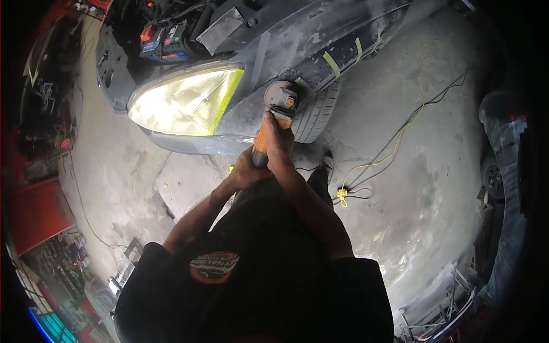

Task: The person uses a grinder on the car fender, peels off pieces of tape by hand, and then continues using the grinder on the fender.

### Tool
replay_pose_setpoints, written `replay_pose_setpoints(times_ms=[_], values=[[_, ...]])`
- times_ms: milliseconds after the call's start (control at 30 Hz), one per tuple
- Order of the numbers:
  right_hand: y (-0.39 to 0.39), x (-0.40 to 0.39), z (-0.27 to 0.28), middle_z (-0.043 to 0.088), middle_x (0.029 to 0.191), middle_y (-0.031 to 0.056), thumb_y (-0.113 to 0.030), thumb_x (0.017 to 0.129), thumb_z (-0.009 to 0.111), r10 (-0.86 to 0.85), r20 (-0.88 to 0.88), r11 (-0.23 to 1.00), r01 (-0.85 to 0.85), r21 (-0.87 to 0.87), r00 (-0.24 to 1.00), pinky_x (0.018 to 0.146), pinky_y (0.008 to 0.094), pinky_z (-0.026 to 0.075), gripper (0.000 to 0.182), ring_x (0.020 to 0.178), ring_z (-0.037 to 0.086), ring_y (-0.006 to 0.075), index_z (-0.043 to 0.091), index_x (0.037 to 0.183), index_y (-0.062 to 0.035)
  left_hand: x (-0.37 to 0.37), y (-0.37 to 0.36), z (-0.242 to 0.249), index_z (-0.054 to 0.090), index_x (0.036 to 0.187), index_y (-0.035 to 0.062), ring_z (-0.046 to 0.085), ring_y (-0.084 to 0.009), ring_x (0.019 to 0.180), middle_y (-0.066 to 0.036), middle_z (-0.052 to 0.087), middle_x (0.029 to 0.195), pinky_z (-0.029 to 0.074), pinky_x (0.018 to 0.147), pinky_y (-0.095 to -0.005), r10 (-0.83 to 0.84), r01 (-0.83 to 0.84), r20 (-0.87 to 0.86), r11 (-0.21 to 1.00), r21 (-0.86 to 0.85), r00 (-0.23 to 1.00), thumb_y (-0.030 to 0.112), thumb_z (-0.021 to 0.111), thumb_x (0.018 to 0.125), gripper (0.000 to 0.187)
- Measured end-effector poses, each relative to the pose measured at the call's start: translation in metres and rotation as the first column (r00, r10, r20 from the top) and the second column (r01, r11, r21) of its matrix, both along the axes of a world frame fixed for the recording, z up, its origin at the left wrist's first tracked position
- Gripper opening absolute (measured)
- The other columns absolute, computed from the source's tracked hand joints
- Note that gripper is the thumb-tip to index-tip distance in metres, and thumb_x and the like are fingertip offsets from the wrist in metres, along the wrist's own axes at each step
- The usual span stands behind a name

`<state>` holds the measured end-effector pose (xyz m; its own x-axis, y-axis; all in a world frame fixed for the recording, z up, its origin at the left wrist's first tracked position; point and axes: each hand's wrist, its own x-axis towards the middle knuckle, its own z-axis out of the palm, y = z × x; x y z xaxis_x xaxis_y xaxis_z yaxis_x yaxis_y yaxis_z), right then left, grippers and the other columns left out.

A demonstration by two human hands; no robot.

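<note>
Both my hands grip an orange and black angle grinder [262, 143]. My left hand [247, 173] is closed round its rear end. My right hand [279, 147] wraps the body farther forward, with the thumb along the top near the metal head. The round disc [278, 92] lies against the grey, sanded fender [243, 111] of a car, between the headlight and the front wheel arch. The lit headlight [177, 106] has yellow-green tape [226, 106] along its edge. Just right of the disc is the front tire [318, 111].
In the open engine bay sits a battery [166, 46]. Tape strips [331, 64] hang along the fender's upper edge. A yellow and dark cord [394, 143] runs across the concrete floor [423, 217] to a yellow outlet block [342, 194]. Another car [500, 171] stands far right.
</note>
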<state>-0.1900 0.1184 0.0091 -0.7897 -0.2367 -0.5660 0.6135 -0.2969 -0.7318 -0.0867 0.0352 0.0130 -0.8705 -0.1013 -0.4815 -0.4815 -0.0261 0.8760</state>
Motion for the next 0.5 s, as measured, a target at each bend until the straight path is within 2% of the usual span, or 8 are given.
replay_pose_setpoints(times_ms=[100,200,300,367,433,500], values=[[0.003,0.002,0.005,0.068,0.103,0.0068,-0.043,0.088,0.077,0.039,0.098,0.987,-0.053,0.152,0.994,0.081,0.0326,0.050,0.051,0.092,0.064,0.0157,0.067,0.112,0.0010,0.005,0.008,0.000,0.053,0.131,-0.0043,0.065,-0.0179,0.103,-0.013,0.069,0.111,0.053,0.090,-0.0365,0.005,-0.001,0.019,0.985,-0.170,1.000,0.017,0.084,0.070,0.071],[0.004,0.002,0.006,0.068,0.103,0.0071,-0.043,0.088,0.077,0.030,0.019,0.995,-0.032,0.098,0.999,0.082,0.0333,0.050,0.051,0.092,0.064,0.0157,0.067,0.112,0.0013,0.000,0.007,0.011,0.053,0.133,-0.0041,0.064,-0.0196,0.109,-0.014,0.068,0.115,0.051,0.094,-0.0369,-0.015,0.026,0.083,0.990,-0.137,0.996,0.017,0.084,0.070,0.073],[0.001,-0.005,0.012,0.069,0.101,0.0071,-0.042,0.088,0.076,0.020,-0.038,1.000,-0.019,0.011,0.999,0.082,0.0337,0.050,0.050,0.091,0.064,0.0155,0.067,0.112,0.0017,-0.007,-0.003,0.013,0.052,0.134,-0.0037,0.063,-0.0208,0.113,-0.015,0.068,0.118,0.050,0.096,-0.0376,-0.028,0.026,0.157,1.000,0.013,0.987,0.017,0.084,0.071,0.073],[-0.001,-0.004,0.000,0.065,0.087,0.0074,-0.043,0.089,0.075,0.048,-0.015,0.993,-0.046,0.111,0.999,0.069,0.0332,0.052,0.048,0.074,0.063,0.0163,0.064,0.108,-0.0004,-0.002,0.002,0.003,0.052,0.133,-0.0042,0.064,-0.0204,0.109,-0.014,0.068,0.116,0.051,0.094,-0.0372,-0.005,0.009,0.060,0.998,-0.058,0.998,0.016,0.083,0.071,0.072],[0.000,-0.005,0.004,0.065,0.085,0.0071,-0.042,0.089,0.075,0.047,-0.013,0.991,-0.045,0.126,0.999,0.068,0.0330,0.051,0.046,0.072,0.063,0.0166,0.064,0.108,-0.0010,0.001,0.007,0.003,0.052,0.132,-0.0047,0.065,-0.0202,0.106,-0.014,0.068,0.114,0.052,0.092,-0.0369,0.009,-0.009,0.007,0.996,-0.092,1.000,0.014,0.083,0.071,0.072],[0.003,0.000,0.011,0.069,0.096,0.0064,-0.041,0.089,0.076,0.023,-0.033,0.998,-0.022,0.052,0.999,0.079,0.0330,0.050,0.046,0.086,0.063,0.0163,0.068,0.109,-0.0003,0.000,0.000,0.005,0.052,0.133,-0.0045,0.064,-0.0207,0.110,-0.015,0.067,0.117,0.051,0.095,-0.0373,-0.018,0.020,0.071,0.999,-0.038,0.997,0.015,0.084,0.071,0.073]])
